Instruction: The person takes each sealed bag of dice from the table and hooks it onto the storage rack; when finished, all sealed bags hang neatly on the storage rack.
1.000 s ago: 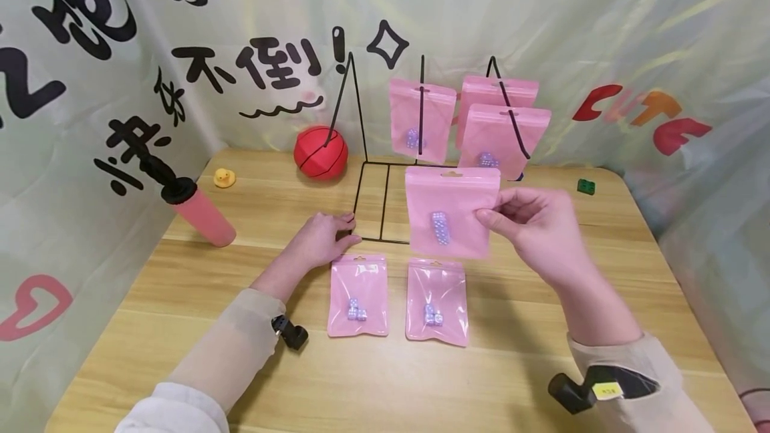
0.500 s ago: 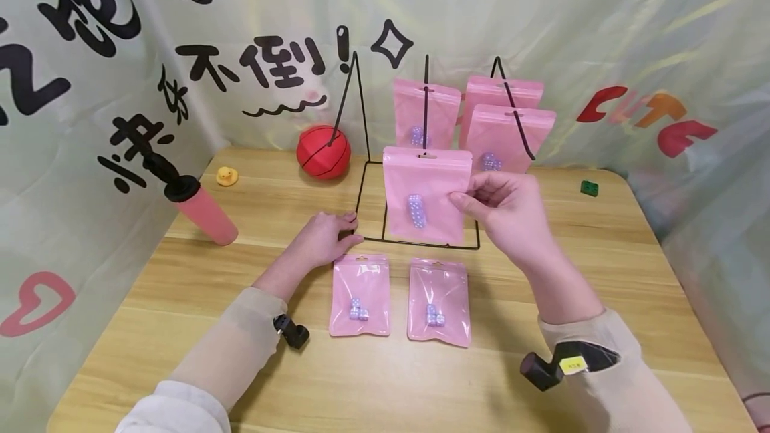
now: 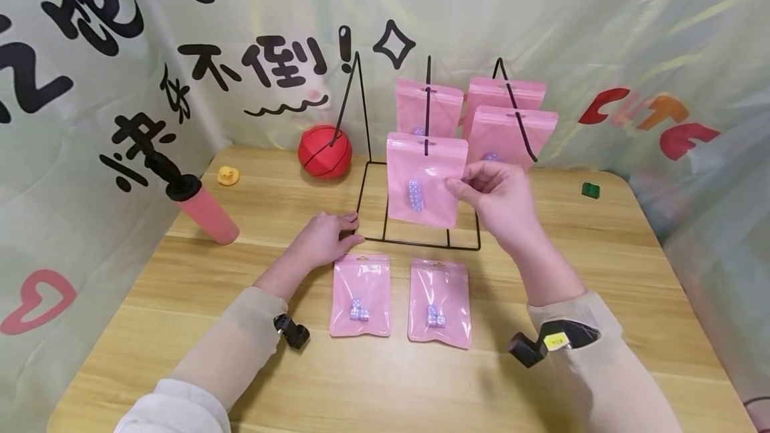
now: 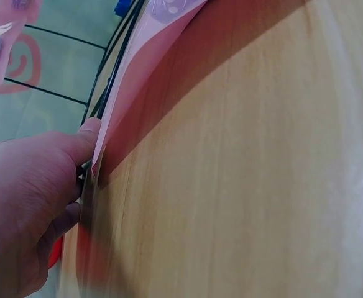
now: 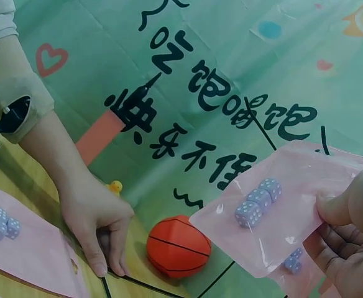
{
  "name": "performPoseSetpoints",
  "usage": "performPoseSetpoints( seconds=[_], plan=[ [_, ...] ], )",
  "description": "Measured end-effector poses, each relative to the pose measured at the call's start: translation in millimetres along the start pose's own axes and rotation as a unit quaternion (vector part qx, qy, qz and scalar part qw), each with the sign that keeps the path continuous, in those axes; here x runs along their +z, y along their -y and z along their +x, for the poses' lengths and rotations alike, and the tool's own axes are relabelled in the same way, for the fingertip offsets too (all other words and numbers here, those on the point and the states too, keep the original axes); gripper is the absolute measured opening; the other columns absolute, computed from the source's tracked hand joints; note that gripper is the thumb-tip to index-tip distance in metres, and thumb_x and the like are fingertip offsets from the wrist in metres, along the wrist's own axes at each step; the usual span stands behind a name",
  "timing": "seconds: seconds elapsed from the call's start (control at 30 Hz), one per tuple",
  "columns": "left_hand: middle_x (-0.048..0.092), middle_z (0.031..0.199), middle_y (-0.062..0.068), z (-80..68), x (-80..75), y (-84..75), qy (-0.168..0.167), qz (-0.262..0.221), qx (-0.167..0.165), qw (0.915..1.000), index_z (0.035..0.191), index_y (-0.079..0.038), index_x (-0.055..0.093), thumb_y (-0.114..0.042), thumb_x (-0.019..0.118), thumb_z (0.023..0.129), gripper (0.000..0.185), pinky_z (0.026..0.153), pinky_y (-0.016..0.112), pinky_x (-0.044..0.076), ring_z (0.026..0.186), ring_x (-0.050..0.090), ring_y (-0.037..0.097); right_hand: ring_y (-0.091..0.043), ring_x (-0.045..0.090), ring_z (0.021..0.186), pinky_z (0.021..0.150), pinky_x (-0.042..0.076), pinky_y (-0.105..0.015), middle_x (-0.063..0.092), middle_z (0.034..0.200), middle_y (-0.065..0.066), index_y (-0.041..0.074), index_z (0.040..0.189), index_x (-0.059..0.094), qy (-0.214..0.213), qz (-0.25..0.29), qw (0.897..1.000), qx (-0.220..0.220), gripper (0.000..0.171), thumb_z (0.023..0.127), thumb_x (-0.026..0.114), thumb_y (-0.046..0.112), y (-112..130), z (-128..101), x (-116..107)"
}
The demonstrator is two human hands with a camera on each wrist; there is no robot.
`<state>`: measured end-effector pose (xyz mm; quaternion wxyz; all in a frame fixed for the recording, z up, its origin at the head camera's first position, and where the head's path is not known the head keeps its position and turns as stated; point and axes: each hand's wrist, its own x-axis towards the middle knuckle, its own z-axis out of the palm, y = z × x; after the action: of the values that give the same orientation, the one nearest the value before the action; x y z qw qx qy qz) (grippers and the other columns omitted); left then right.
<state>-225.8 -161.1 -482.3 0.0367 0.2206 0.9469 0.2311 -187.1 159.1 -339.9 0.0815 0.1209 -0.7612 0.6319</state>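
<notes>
Two pink dice pouches [image 3: 359,295] lie flat nearest the person. Left hand [image 3: 325,239], fingers relaxed, presses the black wire rack [image 3: 421,244] base. Right hand [image 3: 499,196] pinches a third dice pouch [image 3: 424,180] at the rack's middle hook

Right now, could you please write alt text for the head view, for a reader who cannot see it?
A person's right hand holds a pink pouch of dice at a black wire rack where three more hang. The left hand rests on the rack's base; two pouches lie flat on the wooden table.
</notes>
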Motion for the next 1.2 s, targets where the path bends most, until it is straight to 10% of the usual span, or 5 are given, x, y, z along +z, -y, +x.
performPoseSetpoints(
  seconds=[1.2],
  plan=[
    [0.061,0.146,0.011,1.6,-0.1,-2.6,0.007,-0.007,-0.011,0.9999,0.137,-0.004,0.069,-0.035,0.076,0.101,0.048,0.115,0.047,0.043,0.140,0.053,0.030,-0.010,0.068,0.077,0.063,0.053,-0.018,0.077,0.087,-0.003,-0.003,0.098,0.077,-0.062,0.016,0.997,0.031,0.010,0.096,0.080,0.006,-9,37,7]
  ],
)
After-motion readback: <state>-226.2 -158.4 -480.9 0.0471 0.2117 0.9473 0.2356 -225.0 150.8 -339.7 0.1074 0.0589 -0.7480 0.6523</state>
